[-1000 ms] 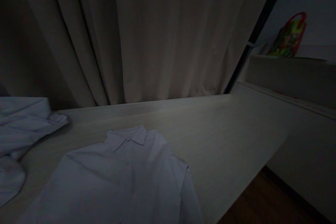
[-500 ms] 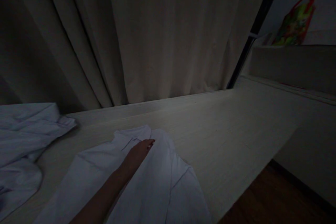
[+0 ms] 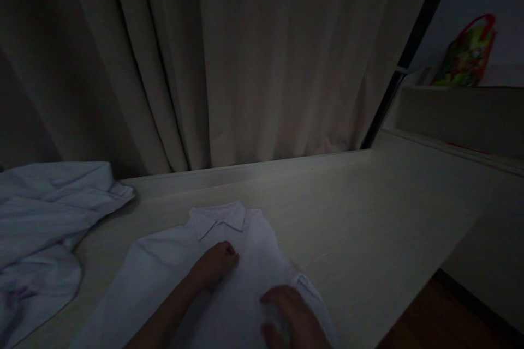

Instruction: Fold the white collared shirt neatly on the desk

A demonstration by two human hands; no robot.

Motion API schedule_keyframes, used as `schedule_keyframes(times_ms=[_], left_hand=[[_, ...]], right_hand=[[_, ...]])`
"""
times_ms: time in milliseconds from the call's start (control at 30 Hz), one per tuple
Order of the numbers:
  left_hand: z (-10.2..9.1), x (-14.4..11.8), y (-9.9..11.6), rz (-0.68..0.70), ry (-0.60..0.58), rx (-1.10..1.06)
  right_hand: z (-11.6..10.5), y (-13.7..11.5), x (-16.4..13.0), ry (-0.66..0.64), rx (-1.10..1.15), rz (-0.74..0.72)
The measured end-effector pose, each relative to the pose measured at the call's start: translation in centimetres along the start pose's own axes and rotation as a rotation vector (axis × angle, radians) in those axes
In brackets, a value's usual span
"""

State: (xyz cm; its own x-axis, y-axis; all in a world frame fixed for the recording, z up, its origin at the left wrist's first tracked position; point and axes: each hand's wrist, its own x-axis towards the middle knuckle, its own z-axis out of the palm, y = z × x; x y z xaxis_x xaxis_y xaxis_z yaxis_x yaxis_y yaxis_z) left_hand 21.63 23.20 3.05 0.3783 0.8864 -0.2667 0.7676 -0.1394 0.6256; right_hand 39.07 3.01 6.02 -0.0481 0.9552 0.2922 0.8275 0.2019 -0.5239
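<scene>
A pale, long-bodied shirt (image 3: pixel 164 262) lies front side up, its pointed collar (image 3: pixel 223 217) at the far end. Over the chest, just below the collar, my left hand (image 3: pixel 216 263) is closed, fingers curled together on the shirt front. The cloth between its fingertips is too dark to see clearly. Lower and to the right, my right hand (image 3: pixel 291 313) is over the right side of the shirt, thumb and fingers apart and somewhat blurred. The shirt's lower part runs out of view at the bottom.
A rumpled heap of pale cloth (image 3: pixel 49 218) lies on the left of the whitish surface (image 3: pixel 347 212). Behind hangs a beige curtain (image 3: pixel 262 65). On the right a raised ledge (image 3: pixel 458 112) carries a colourful bag (image 3: pixel 469 54) with red handles. Dark floor (image 3: pixel 421 316) shows lower right.
My left hand has come down from the collar area toward the chest, and the shirt front now lies flatter under a squared collar. My right hand has entered from below. The view has shifted slightly.
</scene>
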Motion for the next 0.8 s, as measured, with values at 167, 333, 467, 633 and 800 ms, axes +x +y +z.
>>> schedule_keyframes(times_ms=[167,333,467,633,800], left_hand=[[0.4,3.7,3.0,0.023,0.081,-0.005],[1.6,7.7,5.4,-0.02,0.133,0.116],[2.0,9.4,5.9,-0.049,0.163,0.208],[2.1,10.4,7.2,-0.009,0.243,0.262],[3.4,10.7,8.4,0.192,0.369,0.407]], right_hand=[[-0.6,6.3,1.9,0.013,-0.13,0.269],[0.5,8.7,1.5,0.023,-0.131,0.245],[1.3,10.1,0.7,0.101,-0.189,0.162],[1.3,11.7,-0.2,0.191,-0.212,0.163],[0.8,11.8,0.0,0.164,-0.23,0.289]])
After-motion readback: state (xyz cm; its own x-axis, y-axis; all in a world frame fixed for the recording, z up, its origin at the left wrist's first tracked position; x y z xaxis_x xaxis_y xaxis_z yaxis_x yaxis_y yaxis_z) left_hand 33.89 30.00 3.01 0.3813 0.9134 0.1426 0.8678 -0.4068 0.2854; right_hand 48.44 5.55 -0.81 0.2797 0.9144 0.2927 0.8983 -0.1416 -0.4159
